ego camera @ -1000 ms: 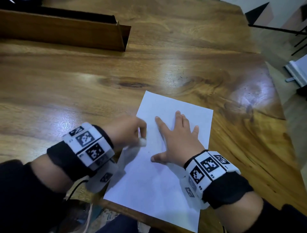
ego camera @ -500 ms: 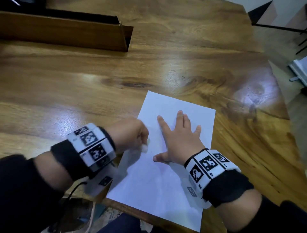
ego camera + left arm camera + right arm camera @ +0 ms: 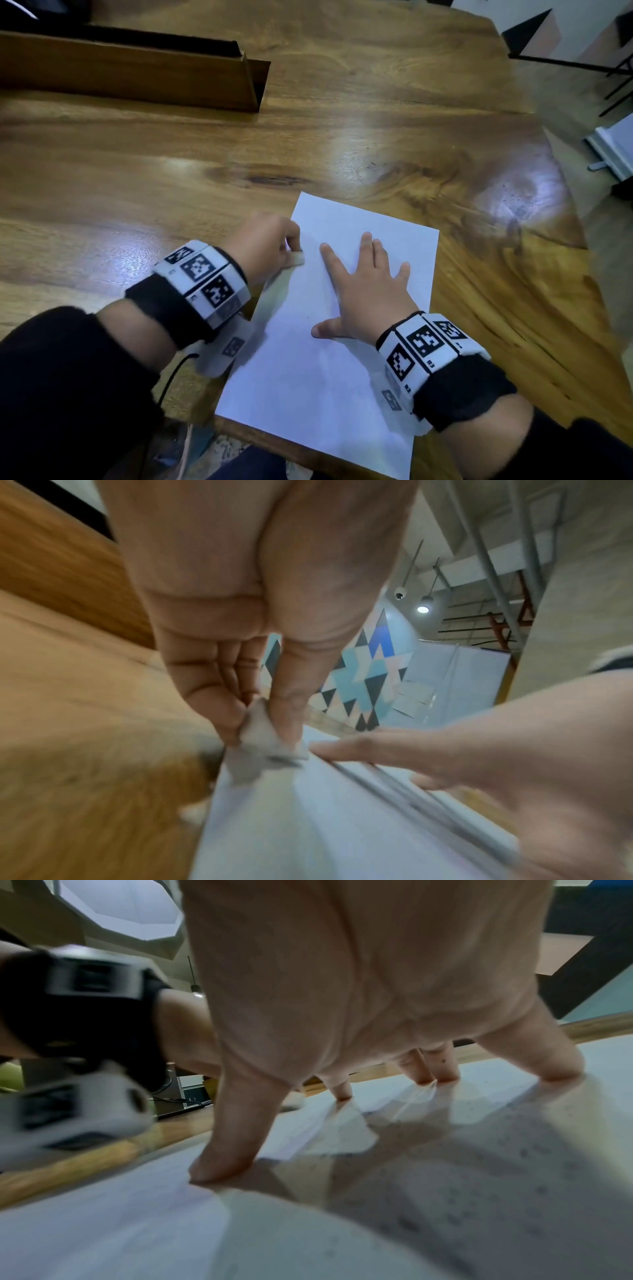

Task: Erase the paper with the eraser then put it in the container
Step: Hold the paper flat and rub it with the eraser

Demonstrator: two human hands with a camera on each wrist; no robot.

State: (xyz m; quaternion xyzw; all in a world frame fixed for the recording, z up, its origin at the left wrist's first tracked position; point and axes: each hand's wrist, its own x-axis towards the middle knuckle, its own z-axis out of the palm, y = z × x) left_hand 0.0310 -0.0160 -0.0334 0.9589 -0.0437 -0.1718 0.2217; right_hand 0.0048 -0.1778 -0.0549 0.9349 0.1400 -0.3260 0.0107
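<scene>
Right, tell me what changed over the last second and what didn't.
The left hand slid the eraser a little way back and forth along the paper's left edge, ending further up the sheet; its pinch on the eraser never loosened. The right hand stayed spread flat, pressing the sheet down. The paper itself barely shifted on the table.

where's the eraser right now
In the head view the eraser is pinched in the left hand, on the left edge of the paper, just left of the right hand.
</scene>
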